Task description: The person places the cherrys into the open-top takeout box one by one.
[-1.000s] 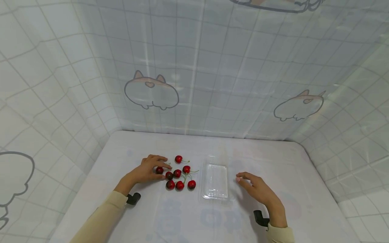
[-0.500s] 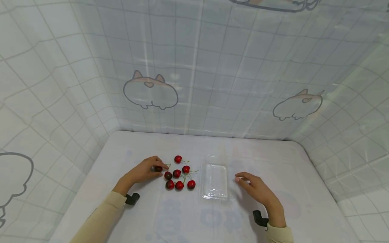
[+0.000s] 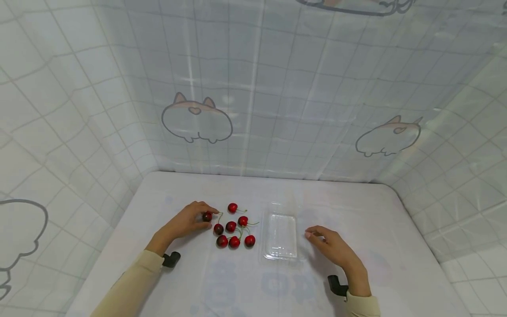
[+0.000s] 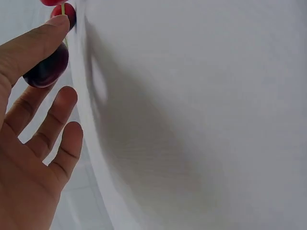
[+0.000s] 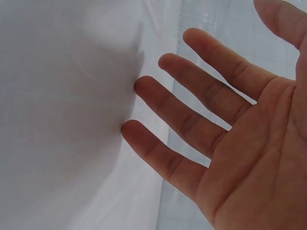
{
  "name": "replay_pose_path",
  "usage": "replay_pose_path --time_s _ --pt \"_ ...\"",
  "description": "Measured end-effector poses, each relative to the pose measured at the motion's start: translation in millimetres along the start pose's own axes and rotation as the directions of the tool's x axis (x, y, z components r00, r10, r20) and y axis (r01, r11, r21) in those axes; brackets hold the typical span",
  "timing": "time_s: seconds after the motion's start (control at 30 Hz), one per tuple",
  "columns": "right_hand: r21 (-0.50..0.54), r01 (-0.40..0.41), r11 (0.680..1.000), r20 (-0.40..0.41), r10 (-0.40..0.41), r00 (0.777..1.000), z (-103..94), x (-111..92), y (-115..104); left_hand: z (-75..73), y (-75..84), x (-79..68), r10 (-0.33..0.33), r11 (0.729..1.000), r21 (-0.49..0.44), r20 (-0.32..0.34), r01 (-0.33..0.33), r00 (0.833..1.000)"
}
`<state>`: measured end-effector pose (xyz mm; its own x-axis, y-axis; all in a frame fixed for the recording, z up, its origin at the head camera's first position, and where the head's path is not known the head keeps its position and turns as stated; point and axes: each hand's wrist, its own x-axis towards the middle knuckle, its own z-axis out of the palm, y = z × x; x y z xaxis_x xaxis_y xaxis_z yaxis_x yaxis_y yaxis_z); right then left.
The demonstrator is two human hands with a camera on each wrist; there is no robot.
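My left hand (image 3: 185,223) is at the left edge of a group of red cherries with green stems. Between its thumb and index finger it pinches a dark red cherry (image 4: 47,68), partly covered by the thumb in the left wrist view; the other fingers are spread. Close to the fingertips lies another dark cherry (image 3: 218,229). My right hand (image 3: 334,248) holds nothing, its fingers extended and apart in the right wrist view. Left of that hand sits a clear plastic container (image 3: 280,236) with nothing visible inside.
Several more cherries lie between the left hand and the container, including one at the back (image 3: 232,208) and one at the front right (image 3: 249,241). A white cloth covers the table (image 3: 245,286). Grid-patterned curtains (image 3: 277,110) enclose the back and sides.
The left hand has closed its thumb and index finger on the leftmost cherry and shifted it slightly away from the others. The right hand has barely moved.
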<state>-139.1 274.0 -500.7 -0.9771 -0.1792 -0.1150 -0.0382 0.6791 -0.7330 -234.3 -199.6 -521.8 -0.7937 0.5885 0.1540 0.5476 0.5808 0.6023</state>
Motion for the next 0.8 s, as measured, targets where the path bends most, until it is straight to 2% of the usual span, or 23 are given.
replay_pose_path --time_s 0.23,0.4,0.63,0.7,0.8 --pt "0.013 -0.034 0.999 -0.001 0.034 0.999 1.3 -2.6 -0.1 -4.9 9.3 6.3 0.044 0.999 0.013 -0.036 -0.044 0.998" --pt "0.008 -0.034 0.999 -0.007 0.034 0.999 2.9 -2.1 0.0 -10.2 21.9 13.6 0.059 0.998 0.018 -0.043 -0.058 0.997" --pt "0.011 -0.036 0.999 -0.010 0.036 0.999 3.8 -2.8 -0.4 -15.8 51.5 27.6 0.026 1.000 0.010 -0.019 -0.026 0.999" --pt "0.011 -0.033 0.999 -0.012 0.033 0.999 3.9 -3.2 -0.4 -16.2 60.5 32.8 0.041 0.999 0.006 -0.016 -0.041 0.999" --pt "0.014 -0.028 1.000 -0.015 0.028 0.999 4.2 -3.6 -0.8 -15.3 71.5 42.7 0.097 0.995 0.015 -0.027 -0.097 0.995"
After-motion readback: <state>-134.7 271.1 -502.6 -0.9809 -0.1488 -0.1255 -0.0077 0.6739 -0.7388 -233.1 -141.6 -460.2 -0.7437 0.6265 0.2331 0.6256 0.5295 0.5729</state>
